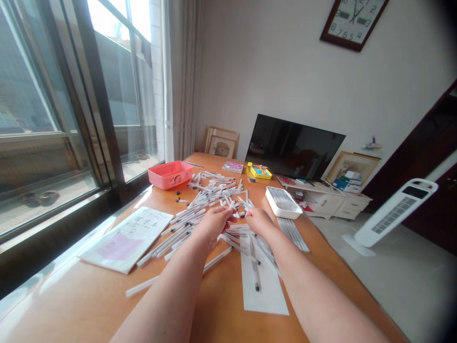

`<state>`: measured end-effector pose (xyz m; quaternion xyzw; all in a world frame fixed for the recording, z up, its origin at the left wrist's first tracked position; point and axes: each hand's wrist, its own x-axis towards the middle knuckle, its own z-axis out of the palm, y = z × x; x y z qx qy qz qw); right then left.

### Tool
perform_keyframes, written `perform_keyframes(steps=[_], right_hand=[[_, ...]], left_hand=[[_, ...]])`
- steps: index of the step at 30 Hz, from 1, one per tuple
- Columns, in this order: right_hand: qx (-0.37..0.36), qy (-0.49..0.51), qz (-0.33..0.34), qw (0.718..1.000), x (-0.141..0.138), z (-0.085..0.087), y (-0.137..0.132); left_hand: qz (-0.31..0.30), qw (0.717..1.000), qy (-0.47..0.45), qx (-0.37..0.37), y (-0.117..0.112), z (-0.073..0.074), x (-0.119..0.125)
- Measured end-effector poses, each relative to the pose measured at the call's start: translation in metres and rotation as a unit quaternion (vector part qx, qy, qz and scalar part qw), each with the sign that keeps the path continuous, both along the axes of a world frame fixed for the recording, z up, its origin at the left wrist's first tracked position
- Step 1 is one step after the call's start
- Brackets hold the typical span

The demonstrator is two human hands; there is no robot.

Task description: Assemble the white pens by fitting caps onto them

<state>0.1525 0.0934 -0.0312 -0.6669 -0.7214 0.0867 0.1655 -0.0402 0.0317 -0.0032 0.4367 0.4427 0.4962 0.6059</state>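
Your desk (218, 312) is biggest. A messy pile of clear pens (204, 204) w/ dark ends runs thru its middle, far edge side to near side, approx. btwn your arms & past them. Notebook (124, 240) lies by the L edge. White sheet (264, 300) is nearer the front edge, R of mid., w/ some pens on top. Pink bin (166, 180) is at the L edge, far end; white tray (285, 212) w/ grayish stuff is near the R edge, gray sticks (294, 237) just beside it. Your L hand (214, 223) is over the pile, fingers narrow, pinching a small white pc (234, 215). R hand (259, 221) is close by, curled; can't tell what's in it. Tiny black bits (177, 193) sit nr the bin.
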Motion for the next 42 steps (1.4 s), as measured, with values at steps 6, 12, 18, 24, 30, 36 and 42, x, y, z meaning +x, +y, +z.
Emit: perform_keyframes(steps=[6,12,18,24,30,36,42], right_hand=[[-0.002,0.006,-0.044,0.999,0.000,-0.004,0.010],[0.002,-0.005,-0.028,1.000,-0.007,-0.003,0.018],[-0.002,-0.013,-0.007,1.000,-0.006,-0.005,0.023],[0.002,0.016,0.007,1.000,-0.008,-0.004,0.018],[0.019,0.104,0.014,0.994,-0.004,0.011,0.001],[0.027,0.256,0.062,0.964,0.007,0.031,-0.049],[0.044,0.347,0.092,0.932,0.008,0.036,-0.093]], left_hand=[[0.001,1.000,0.010,-0.002,-0.003,0.004,0.001],[0.008,1.000,0.009,-0.006,-0.007,0.008,0.000],[0.007,1.000,0.012,0.001,-0.007,0.008,0.001],[0.001,1.000,0.019,0.004,-0.006,0.007,0.003],[-0.008,1.000,0.024,0.011,-0.001,0.001,0.003],[-0.047,0.998,0.022,0.024,-0.002,-0.002,0.007],[-0.104,0.992,0.045,0.061,-0.021,0.011,0.023]])
